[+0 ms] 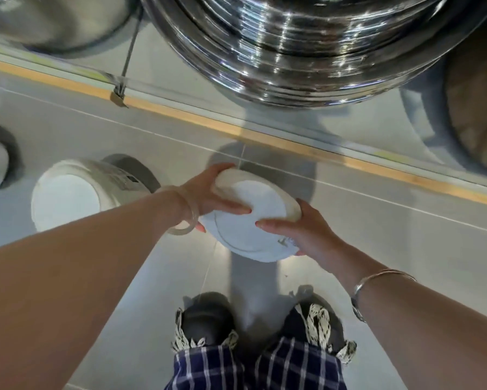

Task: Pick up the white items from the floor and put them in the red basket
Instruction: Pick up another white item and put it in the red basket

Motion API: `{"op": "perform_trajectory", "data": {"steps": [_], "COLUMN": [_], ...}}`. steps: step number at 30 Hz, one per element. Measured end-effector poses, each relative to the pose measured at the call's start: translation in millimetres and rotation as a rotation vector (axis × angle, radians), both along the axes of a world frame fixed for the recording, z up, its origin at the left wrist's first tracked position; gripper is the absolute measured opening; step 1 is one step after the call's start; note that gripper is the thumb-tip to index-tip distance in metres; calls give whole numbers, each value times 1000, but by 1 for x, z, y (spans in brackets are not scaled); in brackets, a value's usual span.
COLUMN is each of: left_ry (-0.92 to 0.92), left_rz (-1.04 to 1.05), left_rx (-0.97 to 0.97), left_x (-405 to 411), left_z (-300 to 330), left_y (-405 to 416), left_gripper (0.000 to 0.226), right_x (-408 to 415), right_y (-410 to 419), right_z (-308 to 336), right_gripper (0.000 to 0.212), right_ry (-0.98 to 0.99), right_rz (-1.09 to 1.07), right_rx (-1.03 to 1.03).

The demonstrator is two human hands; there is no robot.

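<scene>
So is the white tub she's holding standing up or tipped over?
Tipped. The tub lies sideways between the left hand and right hand, its round flat end facing the camera.

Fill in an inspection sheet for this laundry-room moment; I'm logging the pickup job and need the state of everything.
Surface: grey tiled floor with an orange strip.
Job's things: white round container held in both hands; second white container lying on the floor. Red basket: nothing seen.
Clutter: nothing seen.
Grippers: left hand and right hand grip the held container's sides.
Cables: nothing seen.
Surroundings: steel drum above; person's shoes below.
</scene>
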State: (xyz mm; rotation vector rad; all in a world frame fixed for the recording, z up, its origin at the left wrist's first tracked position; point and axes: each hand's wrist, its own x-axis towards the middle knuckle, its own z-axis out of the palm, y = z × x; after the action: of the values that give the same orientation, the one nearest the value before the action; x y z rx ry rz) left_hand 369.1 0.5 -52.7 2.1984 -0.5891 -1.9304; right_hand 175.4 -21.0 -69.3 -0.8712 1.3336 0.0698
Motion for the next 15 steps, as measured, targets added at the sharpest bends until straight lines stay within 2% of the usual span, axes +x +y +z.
{"op": "perform_trajectory", "data": {"steps": [5, 11, 15], "left_ry": [86, 112, 117], "left_rz": [64, 133, 149], "left_rx": [34, 66, 88], "left_x": [-11, -22, -40], "left_z": [-9, 8, 50], "left_y": [2, 19, 46], "left_gripper": [69, 64, 68], "right_x": [-18, -27, -45], "right_y": [-2, 12, 35], "right_z": [-13, 5, 48], "right_gripper": [72, 50, 76], "right_ry": [-38, -64, -10], "right_rz": [77, 66, 107], "right_rx": [-23, -39, -15]}}
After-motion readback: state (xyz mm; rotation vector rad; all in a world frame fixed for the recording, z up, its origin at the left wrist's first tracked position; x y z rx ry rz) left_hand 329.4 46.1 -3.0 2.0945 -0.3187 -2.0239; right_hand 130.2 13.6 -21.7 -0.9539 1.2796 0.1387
